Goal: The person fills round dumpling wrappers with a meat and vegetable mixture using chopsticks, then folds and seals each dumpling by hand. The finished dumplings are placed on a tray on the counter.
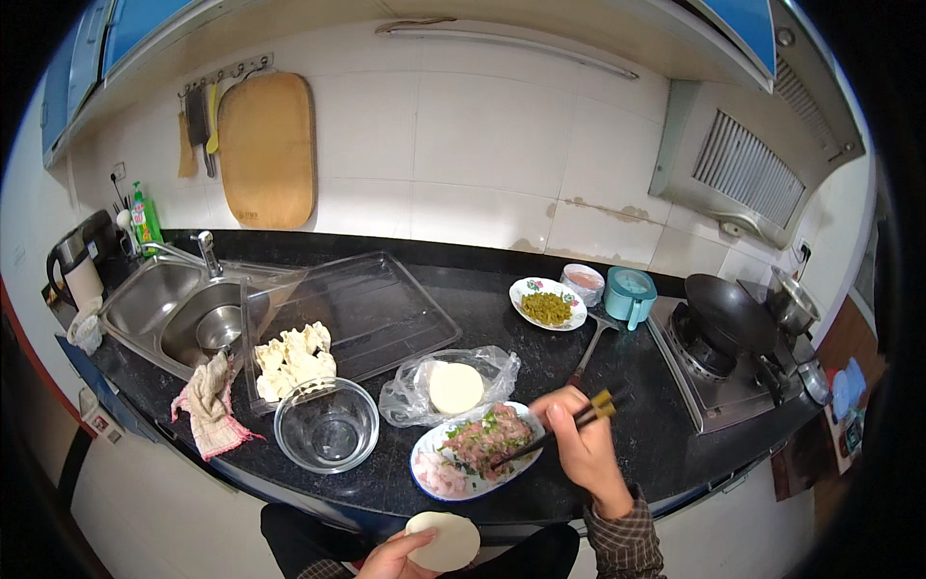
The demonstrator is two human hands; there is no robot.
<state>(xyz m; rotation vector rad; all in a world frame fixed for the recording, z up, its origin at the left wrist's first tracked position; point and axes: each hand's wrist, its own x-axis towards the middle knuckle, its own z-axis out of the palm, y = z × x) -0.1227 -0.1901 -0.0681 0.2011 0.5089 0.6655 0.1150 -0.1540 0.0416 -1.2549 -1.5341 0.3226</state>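
My left hand (396, 556) holds a round dough wrapper (450, 543) in front of the counter edge, thumb on its upper face. Dark chopsticks with gold ends (595, 407) are gripped in my right hand (579, 441). Their tips reach into minced meat with chopped green onion (486, 438) on a white oval plate (463, 493). Pink, pale pieces that look like shrimp (437, 472) lie at the plate's left end. Just behind the plate, a stack of round wrappers (456, 388) rests on a clear plastic bag (405, 394).
Left of the plate stands a glass bowl (327, 434). Several folded dumplings (293, 358) sit on a clear tray (376, 318) overlapping the sink (155, 297). A cloth (210, 412) hangs over the counter edge. Farther right are a dish of green vegetables (548, 307), a spatula (589, 351) and a wok (731, 315).
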